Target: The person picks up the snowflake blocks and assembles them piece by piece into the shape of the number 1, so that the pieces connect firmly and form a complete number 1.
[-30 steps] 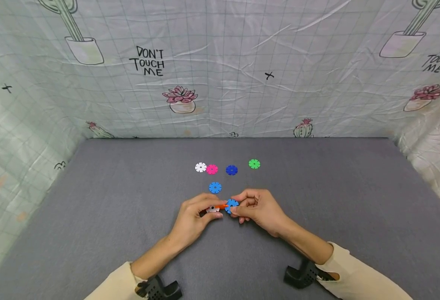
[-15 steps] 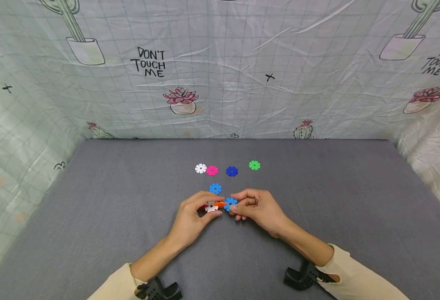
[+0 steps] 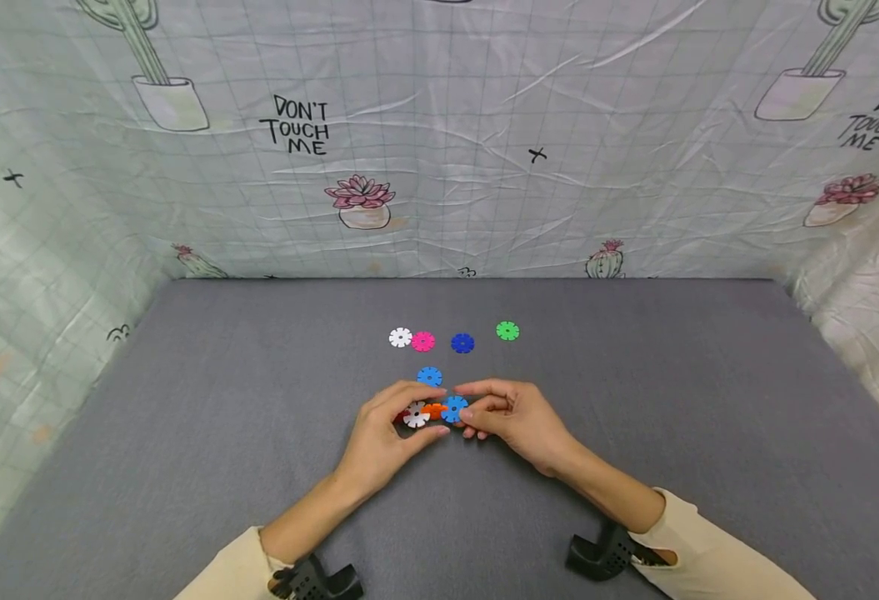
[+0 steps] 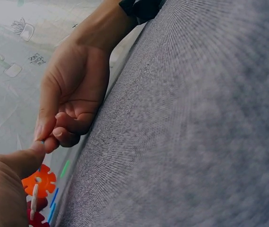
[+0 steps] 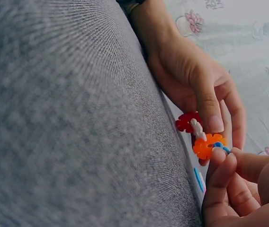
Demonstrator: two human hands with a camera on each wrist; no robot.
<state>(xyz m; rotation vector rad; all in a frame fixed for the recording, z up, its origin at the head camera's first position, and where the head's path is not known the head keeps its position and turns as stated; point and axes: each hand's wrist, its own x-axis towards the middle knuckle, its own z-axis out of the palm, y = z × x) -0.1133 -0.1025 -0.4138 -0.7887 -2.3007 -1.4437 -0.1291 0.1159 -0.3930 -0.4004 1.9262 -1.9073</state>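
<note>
Slotted plastic building discs are joined in a short chain between the hands: a red disc point(image 5: 186, 122), a white disc point(image 3: 416, 415), an orange disc point(image 3: 434, 411) and a light blue disc point(image 3: 453, 408) at the right end. My right hand point(image 3: 521, 425) pinches that light blue disc between thumb and fingers. Around the chain curves my left hand point(image 3: 381, 429), its thumb and index finger visibly apart, above and below the discs. Its fingers partly hide the red disc in the head view. Any light touch of the left thumb on the orange disc is unclear in the right wrist view.
Beyond the hands lies a loose light blue disc point(image 3: 429, 376). Farther back, a white disc point(image 3: 400, 337) touches a pink disc point(image 3: 422, 342), with a dark blue disc point(image 3: 462, 342) and a green disc point(image 3: 507, 331) to their right. A printed cloth backs the grey table point(image 3: 259, 358).
The chain has shifted left into the left hand and turned, so the white disc now shows its face. The left thumb and index have spread; the right hand still pinches the light blue disc.
</note>
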